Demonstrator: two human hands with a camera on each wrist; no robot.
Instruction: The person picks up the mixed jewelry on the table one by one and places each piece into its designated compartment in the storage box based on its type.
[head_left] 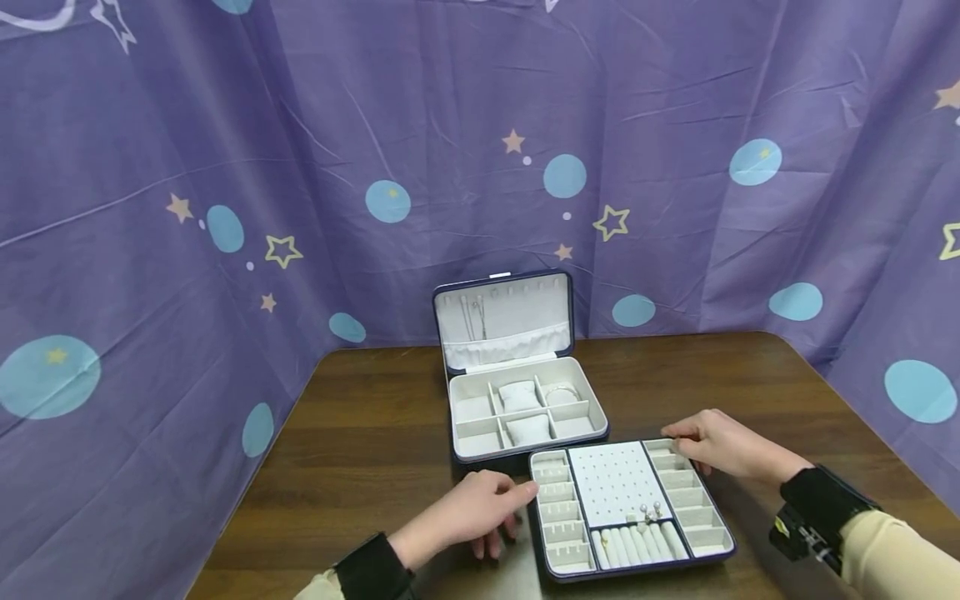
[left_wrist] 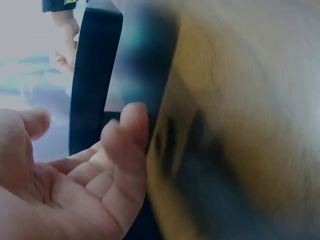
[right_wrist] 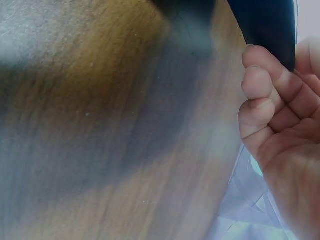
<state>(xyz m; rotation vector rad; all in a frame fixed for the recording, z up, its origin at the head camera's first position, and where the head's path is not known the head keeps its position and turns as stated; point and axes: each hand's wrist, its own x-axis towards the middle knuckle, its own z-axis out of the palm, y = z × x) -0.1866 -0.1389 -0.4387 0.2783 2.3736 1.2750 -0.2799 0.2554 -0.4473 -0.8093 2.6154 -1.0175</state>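
Note:
A jewelry tray [head_left: 611, 483] with a dark rim and white compartments lies before me, close over the table. It has a perforated panel, several ring rolls [head_left: 637, 543] and small earrings [head_left: 650, 510]. My right hand [head_left: 723, 446] pinches its far right corner; in the right wrist view the fingers [right_wrist: 257, 82] curl at the dark edge. At the left edge, my left hand [head_left: 476, 508] has its thumb overlapping the rim, while in the left wrist view its loosely bent fingers [left_wrist: 125, 135] stand beside the dark side [left_wrist: 92, 75]. Behind is an open jewelry box [head_left: 468, 457].
In the box sit small white cushions [head_left: 528, 429] and a bracelet [head_left: 561, 394]. Necklaces [head_left: 481, 317] hang inside its raised lid [head_left: 517, 304]. A purple curtain [head_left: 465, 108] rises behind the wooden table [head_left: 360, 450], whose bare wood shows left and right of the box.

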